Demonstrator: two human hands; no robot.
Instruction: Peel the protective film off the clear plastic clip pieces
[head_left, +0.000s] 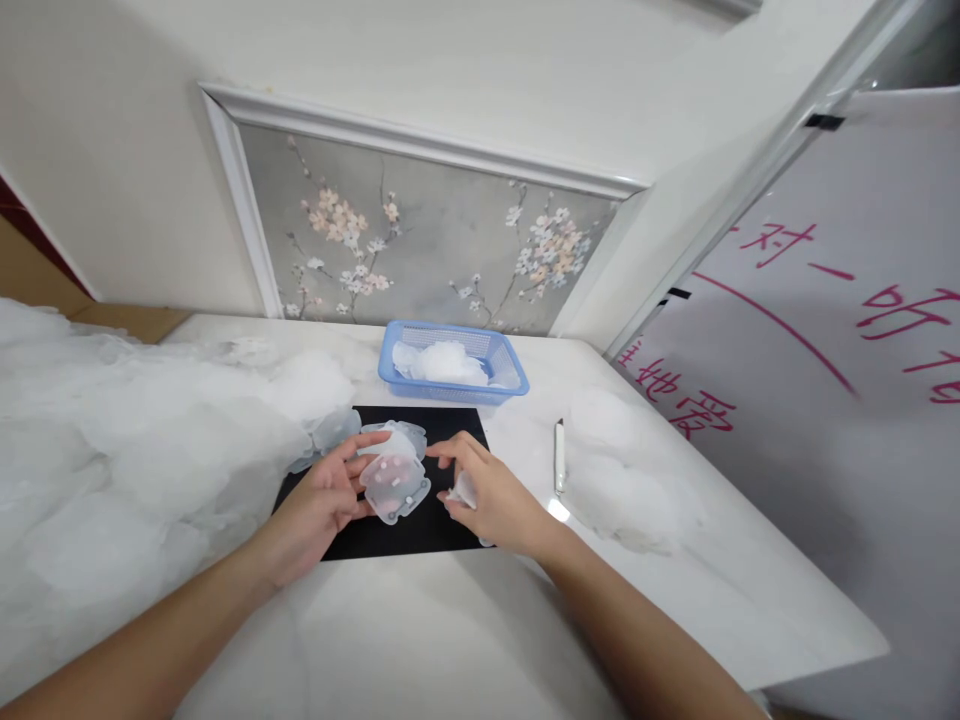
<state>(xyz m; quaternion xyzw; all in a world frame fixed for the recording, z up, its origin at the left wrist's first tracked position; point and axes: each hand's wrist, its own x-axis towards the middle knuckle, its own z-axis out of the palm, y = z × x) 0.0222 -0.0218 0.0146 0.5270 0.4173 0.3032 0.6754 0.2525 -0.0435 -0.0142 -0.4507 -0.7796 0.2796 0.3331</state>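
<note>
Two bare forearms enter from the lower edge of the frame, without sleeves, watch, bracelet or gloves. The left hand [319,500] and right hand [491,500] wear no rings; short, unpainted nails show.

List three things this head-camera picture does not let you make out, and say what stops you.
1. What the right hand pinches: its own fingers cover it.
2. The red writing on the board: cut off by the right edge.
3. The translucent piece at the left hand: its small dots are too small to identify.
</note>
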